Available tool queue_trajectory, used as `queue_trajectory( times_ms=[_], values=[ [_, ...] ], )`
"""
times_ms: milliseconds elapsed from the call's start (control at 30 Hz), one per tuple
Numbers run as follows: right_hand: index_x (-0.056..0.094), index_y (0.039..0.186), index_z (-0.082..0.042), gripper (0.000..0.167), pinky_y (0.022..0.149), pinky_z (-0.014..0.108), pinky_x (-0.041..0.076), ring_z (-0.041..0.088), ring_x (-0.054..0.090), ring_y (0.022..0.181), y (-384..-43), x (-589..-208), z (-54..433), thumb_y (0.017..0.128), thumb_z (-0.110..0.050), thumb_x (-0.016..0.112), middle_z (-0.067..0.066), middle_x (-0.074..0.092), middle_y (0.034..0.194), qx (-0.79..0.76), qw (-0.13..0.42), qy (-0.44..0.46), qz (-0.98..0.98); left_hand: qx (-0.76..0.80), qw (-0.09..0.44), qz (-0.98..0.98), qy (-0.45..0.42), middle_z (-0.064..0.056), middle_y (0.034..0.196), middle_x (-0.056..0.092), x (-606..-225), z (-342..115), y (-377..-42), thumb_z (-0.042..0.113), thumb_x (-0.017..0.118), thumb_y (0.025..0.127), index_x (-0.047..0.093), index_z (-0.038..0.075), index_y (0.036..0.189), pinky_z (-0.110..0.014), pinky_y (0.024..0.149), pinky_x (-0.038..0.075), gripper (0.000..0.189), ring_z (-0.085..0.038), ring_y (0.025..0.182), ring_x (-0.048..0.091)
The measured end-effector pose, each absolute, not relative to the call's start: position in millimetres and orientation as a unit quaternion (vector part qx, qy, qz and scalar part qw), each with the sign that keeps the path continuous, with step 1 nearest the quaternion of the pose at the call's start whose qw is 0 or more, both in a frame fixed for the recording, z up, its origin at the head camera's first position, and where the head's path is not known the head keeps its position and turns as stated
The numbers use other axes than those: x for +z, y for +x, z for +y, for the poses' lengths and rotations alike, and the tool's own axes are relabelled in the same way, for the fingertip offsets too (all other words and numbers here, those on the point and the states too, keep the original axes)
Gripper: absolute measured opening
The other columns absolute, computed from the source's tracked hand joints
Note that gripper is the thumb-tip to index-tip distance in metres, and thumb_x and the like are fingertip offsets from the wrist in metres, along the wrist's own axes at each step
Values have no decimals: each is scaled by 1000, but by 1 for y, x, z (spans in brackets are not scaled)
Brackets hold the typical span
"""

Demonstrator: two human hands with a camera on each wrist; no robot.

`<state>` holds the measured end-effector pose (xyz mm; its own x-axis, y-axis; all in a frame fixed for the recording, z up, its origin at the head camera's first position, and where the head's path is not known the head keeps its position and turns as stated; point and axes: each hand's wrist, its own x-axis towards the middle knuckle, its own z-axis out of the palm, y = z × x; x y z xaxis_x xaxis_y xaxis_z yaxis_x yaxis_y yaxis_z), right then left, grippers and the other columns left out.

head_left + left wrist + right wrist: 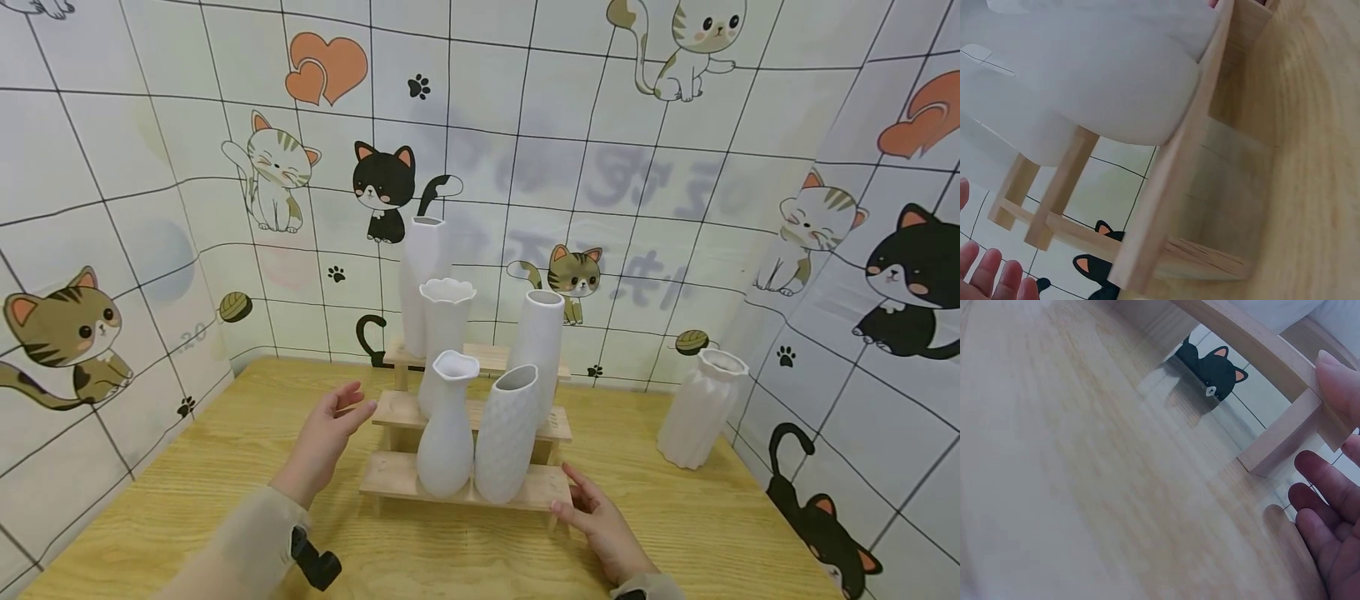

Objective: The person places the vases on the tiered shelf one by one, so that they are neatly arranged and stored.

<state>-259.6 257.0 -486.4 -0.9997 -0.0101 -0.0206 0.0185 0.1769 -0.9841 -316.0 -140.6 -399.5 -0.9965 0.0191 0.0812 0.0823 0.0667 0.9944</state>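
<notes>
A three-step wooden stand [390, 468] carries several white vases. On its lowest step stand a ruffle-necked vase [446, 442] and a textured slant-mouthed vase [507, 442]. Behind them rise a scallop-rimmed vase [447, 321], a smooth cylinder vase [542, 333] and a tall angular vase [423, 258]. My right hand [603, 525] holds the right end of the lowest step, its thumb [1338, 387] against the board's edge and the other fingers loosely bent beside the leg. Beside the middle step, my left hand [330, 437] is held apart from the stand, fingers relaxed and holding nothing.
A white pleated vase [697, 412] stands alone on the wooden table [622, 450], right of the stand. A cloth backdrop [487, 200] printed with cats and grid lines rises behind the table and along both sides.
</notes>
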Motion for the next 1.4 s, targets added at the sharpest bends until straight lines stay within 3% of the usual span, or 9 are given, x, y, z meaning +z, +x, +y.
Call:
queue_trajectory(
  times_ms=[500, 900, 1400],
  values=[
    [37, 148, -9, 73, 89, 35, 39, 22, 52, 106, -260, -485, 256, 86, -21, 74, 13, 58, 119, -638, 14, 20, 770, -663, -14, -748, -16, -18, 147, 34, -447, -146, -290, 28, 65, 93, 33, 5, 146, -50, 104, 34, 66, -32, 129, 39],
    [37, 148, -8, 72, 87, 33, 40, 21, 52, 103, -259, -484, 255, 87, -19, 73, 12, 58, 116, -640, 14, 25, 768, -680, -31, -732, -14, -15, 145, 39, -475, -145, -286, 30, 70, 89, 39, 6, 144, -45, 98, 40, 67, -31, 125, 42],
    [36, 148, -7, 72, 87, 34, 42, 21, 52, 102, -259, -484, 256, 87, -19, 73, 14, 57, 115, -643, 14, 21, 765, -686, -48, -725, -38, -15, 146, 36, -492, -149, -288, 24, 70, 89, 36, 9, 146, -42, 98, 39, 68, -31, 123, 41]
  ],
)
